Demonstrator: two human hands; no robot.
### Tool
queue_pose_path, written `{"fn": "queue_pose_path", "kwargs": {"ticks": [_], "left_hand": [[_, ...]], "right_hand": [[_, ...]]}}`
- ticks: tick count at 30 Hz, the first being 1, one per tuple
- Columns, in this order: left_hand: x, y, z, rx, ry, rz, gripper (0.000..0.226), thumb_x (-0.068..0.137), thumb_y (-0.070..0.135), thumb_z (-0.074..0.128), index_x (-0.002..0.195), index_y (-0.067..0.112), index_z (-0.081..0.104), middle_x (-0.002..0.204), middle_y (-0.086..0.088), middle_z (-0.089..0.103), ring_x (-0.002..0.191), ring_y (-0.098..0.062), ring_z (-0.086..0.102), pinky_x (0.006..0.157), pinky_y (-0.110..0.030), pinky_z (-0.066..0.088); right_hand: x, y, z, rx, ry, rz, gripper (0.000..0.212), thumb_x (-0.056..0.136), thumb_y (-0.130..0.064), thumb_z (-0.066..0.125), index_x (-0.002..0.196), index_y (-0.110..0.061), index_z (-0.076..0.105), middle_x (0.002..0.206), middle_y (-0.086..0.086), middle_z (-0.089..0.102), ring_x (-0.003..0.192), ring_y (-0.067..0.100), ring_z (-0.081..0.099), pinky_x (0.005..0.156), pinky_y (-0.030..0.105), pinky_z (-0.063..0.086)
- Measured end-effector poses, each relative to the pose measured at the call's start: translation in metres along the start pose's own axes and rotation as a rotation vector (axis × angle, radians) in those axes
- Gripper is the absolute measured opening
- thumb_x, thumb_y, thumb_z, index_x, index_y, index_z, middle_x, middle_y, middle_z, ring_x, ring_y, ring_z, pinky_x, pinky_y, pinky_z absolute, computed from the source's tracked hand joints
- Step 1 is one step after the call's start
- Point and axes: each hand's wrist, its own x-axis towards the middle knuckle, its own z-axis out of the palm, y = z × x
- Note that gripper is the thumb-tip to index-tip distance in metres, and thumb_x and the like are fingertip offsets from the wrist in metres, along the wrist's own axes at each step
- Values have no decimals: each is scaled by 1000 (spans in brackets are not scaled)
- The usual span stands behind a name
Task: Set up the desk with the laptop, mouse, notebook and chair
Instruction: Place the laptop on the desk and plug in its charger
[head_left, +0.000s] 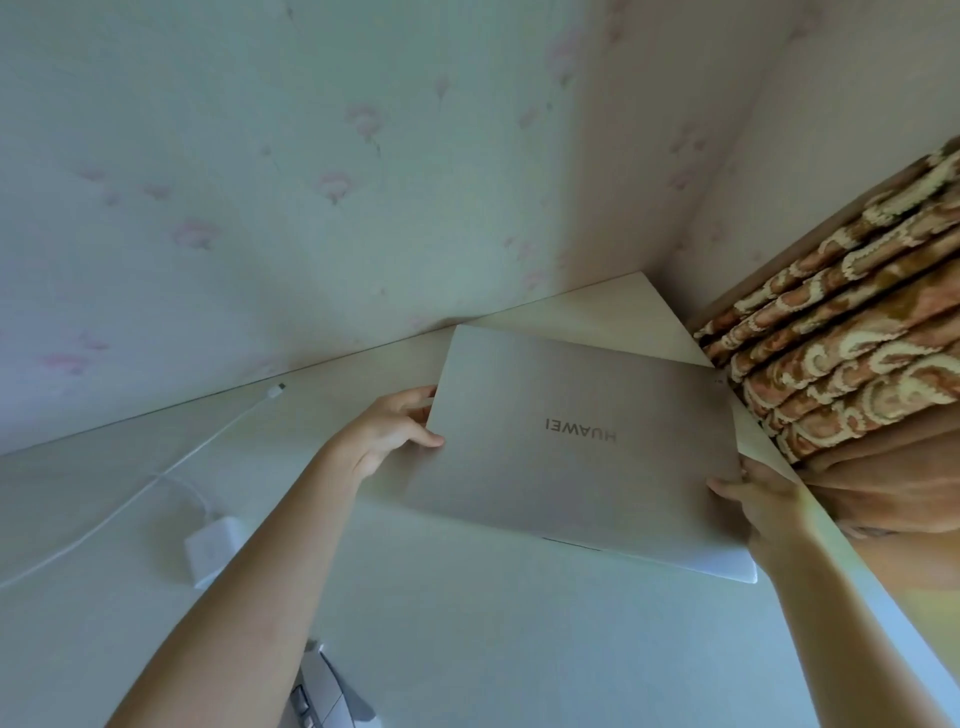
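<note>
Silver closed laptop (582, 452) lies on the desk (467, 623), left hand (392, 431) and right hand (763, 499) clasping its opposite side edges

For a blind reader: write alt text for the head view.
Two hands, left hand and right hand, hold a closed silver laptop by its side edges on a pale desk. A white charger lies at left; a patterned curtain hangs at right.

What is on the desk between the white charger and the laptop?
Only the left forearm crosses over that stretch, reaching to the laptop. Beside the charger the desk itself is bare, as the head view shows.
</note>
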Motion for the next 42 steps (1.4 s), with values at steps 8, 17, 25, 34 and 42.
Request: {"fn": "queue_pose_path", "kwargs": {"ticks": [8,17,25,34,42], "left_hand": [[-66,-22,5,-239,143,40,73,73,-19,65,121,35,55,100,-11,74,91,-26,70,85,-37,54],[-194,-58,-3,-339,405,57,91,68,-18,70,136,34,43,110,-10,67,98,-25,67,86,-36,51],[-324,-114,0,-436,604,83,79,70,-17,69,133,26,49,113,-10,68,92,-22,69,83,-33,52],[-457,-191,-33,-478,757,17,80,71,-4,76,139,25,45,124,-5,62,113,-26,59,96,-43,47],[-511,-262,-100,-461,765,-54,76,76,-2,74,138,27,44,122,0,60,117,-25,55,99,-45,45]], "right_hand": [[-42,0,7,53,-135,-39,59,72,20,57,126,-5,56,115,21,62,91,36,61,84,46,50],[-109,-14,7,-66,-404,-154,53,72,20,59,121,-2,59,106,17,61,80,29,64,68,36,51],[-177,-4,24,-212,-648,-239,52,72,17,61,116,-11,64,109,16,64,92,35,63,73,39,53],[-278,54,83,-294,-792,-236,53,72,18,61,117,-10,61,111,17,63,81,32,65,68,37,52],[-350,125,143,-353,-713,-241,48,72,18,60,104,-17,64,102,11,65,79,31,64,68,38,53]]}}
